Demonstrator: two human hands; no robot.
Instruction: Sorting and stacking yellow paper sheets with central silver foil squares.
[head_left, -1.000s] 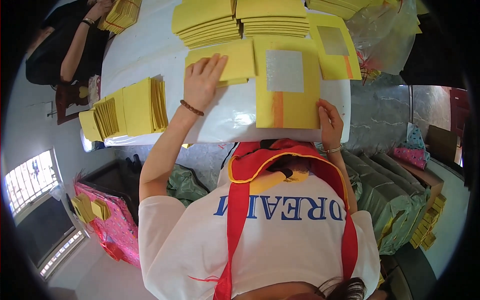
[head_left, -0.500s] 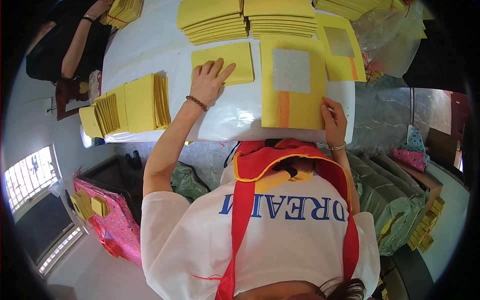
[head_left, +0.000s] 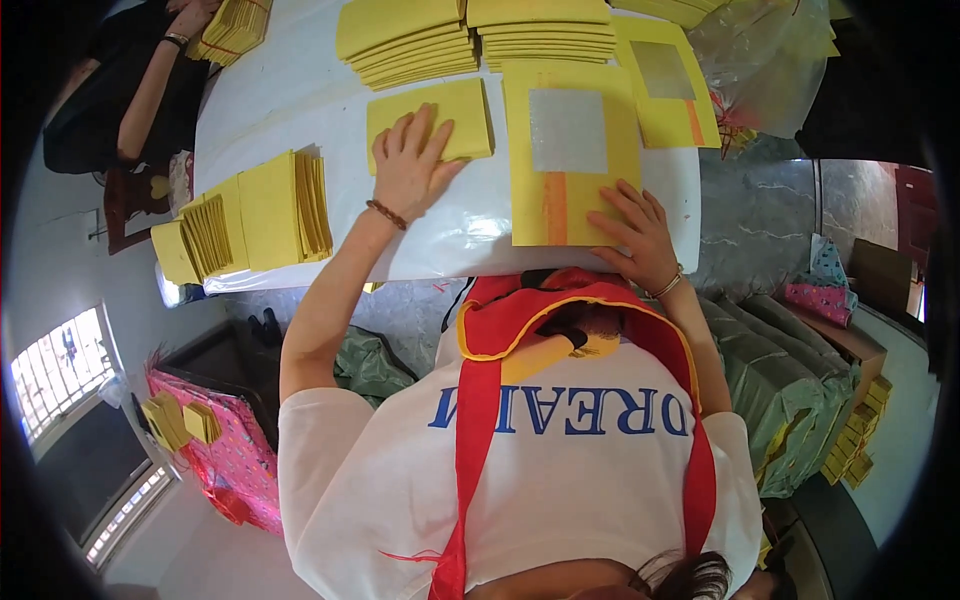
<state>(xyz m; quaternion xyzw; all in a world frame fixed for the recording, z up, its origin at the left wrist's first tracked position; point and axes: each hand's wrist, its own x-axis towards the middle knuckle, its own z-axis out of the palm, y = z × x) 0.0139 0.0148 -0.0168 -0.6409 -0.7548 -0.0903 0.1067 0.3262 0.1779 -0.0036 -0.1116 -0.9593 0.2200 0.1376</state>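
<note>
My left hand (head_left: 412, 160) lies with its fingers spread over a folded yellow paper piece (head_left: 465, 105) on the white-covered table. To the right, my right hand (head_left: 640, 235) rests its outstretched fingers on the lower right corner of a flat yellow sheet (head_left: 522, 205). That sheet bears a greyish square patch (head_left: 568, 130) and an orange strip (head_left: 555, 208) below it. Another yellow sheet (head_left: 650, 118) with a similar patch and strip lies just beyond, partly covered by the nearer one. Neither hand grips anything.
Piles of folded yellow paper (head_left: 405, 45) stand along the far side, with a clear plastic bag (head_left: 770, 75) at right. More yellow folders (head_left: 268, 215) stand fanned at the left edge. A co-worker's arm (head_left: 142, 115) reaches a tied yellow bundle (head_left: 235, 28). Green-wrapped bundles (head_left: 765, 375) sit below right.
My right hand has moved left from the sheet's right edge onto its lower corner, fingers now spread. My left hand stays on the folded piece. The whole view has shifted slightly.
</note>
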